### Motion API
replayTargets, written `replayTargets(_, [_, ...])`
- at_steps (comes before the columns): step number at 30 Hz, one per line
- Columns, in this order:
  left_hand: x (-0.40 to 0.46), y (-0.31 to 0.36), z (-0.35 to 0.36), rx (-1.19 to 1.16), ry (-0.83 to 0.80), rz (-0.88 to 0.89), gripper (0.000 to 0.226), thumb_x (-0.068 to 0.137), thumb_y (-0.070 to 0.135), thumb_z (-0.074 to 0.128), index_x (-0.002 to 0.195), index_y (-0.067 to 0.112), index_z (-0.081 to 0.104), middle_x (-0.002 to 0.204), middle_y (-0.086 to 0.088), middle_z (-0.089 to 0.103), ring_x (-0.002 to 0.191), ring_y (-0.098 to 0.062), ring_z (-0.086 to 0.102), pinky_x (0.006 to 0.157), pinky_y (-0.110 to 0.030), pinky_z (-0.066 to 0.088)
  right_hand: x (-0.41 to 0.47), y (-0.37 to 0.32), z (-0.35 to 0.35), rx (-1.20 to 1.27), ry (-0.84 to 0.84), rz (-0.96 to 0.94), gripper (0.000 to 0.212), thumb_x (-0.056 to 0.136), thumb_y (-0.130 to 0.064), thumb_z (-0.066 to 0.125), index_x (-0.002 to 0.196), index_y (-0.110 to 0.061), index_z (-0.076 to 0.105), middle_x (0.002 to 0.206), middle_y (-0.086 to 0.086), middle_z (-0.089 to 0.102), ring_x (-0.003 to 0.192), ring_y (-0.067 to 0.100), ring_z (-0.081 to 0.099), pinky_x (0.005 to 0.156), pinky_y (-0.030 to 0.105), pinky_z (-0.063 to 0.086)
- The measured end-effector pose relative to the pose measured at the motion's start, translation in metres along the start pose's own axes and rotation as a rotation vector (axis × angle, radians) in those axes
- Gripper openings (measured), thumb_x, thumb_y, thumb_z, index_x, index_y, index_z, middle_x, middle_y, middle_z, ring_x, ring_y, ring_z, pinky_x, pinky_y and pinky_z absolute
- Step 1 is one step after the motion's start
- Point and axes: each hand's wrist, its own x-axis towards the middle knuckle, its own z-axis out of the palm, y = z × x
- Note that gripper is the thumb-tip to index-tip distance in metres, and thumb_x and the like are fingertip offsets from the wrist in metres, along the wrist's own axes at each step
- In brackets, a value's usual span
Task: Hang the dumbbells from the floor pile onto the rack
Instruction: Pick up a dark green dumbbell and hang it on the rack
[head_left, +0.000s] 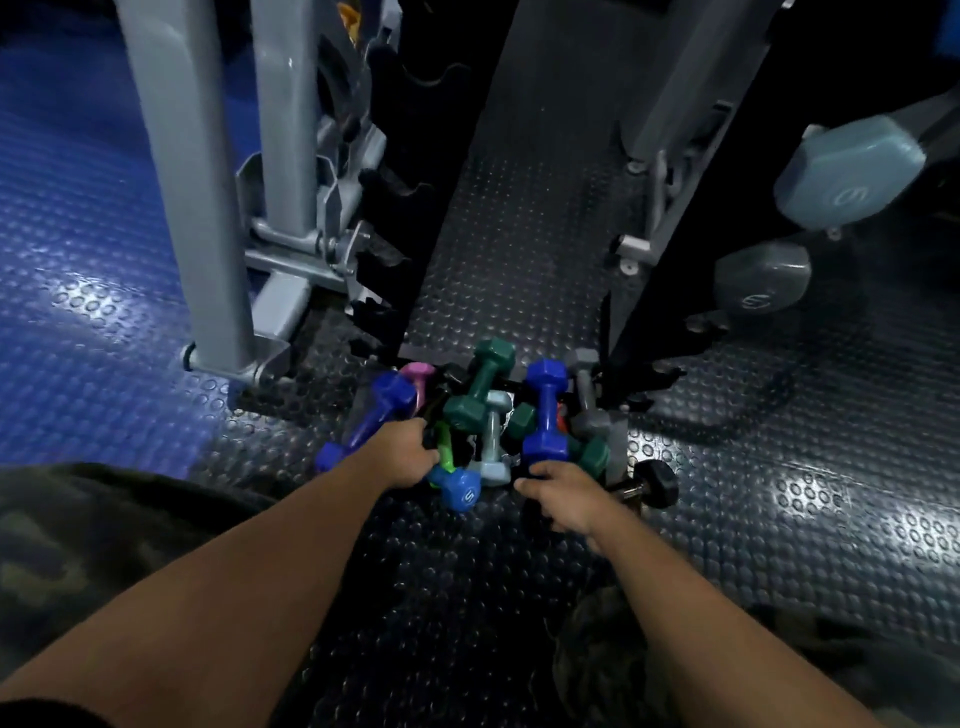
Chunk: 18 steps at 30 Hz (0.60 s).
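- The pile of dumbbells (483, 415) is lying on the dark studded floor mat (779, 519), at the foot of the black notched rack (410, 208), between its two uprights.
- The left hand (405, 454) is reaching into the near left of the pile; its fingers are curling down among a blurred blue dumbbell (374, 415), a green one (444, 447) and a light blue dumbbell (460, 491), but what exactly they are gripping cannot be told.
- The right hand (563, 499) is lying at the near right edge of the pile, fingers curled, with fingertips touching the near head of an upright dark blue dumbbell (545, 415); whether they are closing on it cannot be told.
- A black dumbbell (657, 480) is lying just right of the right hand.
- Two large grey-blue dumbbells (852, 171) are sitting far right.
- A grey machine frame (182, 182) is standing at far left on the blue mat (78, 260).
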Motion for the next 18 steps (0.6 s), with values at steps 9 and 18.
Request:
replayTargets(9, [0.085, 0.011, 0.016, -0.076, 0.073, 0.026, 0.053, 0.102, 0.031, 0.061, 0.151, 0.016, 0.047, 0.14, -0.017, 0.063, 0.127, -0.036, 0.06, 0.105, -0.038, 0.048, 0.112, -0.036, 0.041, 0.439, -0.028, 0.099, 0.034, 0.1, -0.041, 0.068, 0.127, -0.019, 0.065, 0.118, 0.003, 0.067, 0.09, 0.019, 0.062, 0.081, 0.037, 0.056])
replayTargets(18, [0.121, -0.027, 0.011, -0.152, 0.141, -0.068, 0.043, 0.097, 0.007, 0.048, 0.139, 0.014, 0.056, 0.13, -0.019, 0.067, 0.119, -0.04, 0.061, 0.099, -0.041, 0.046, 0.201, -0.053, 0.073, 0.645, -0.035, 0.178, 0.051, 0.097, -0.049, 0.07, 0.135, -0.017, 0.058, 0.129, 0.003, 0.063, 0.118, 0.03, 0.064, 0.108, 0.042, 0.052])
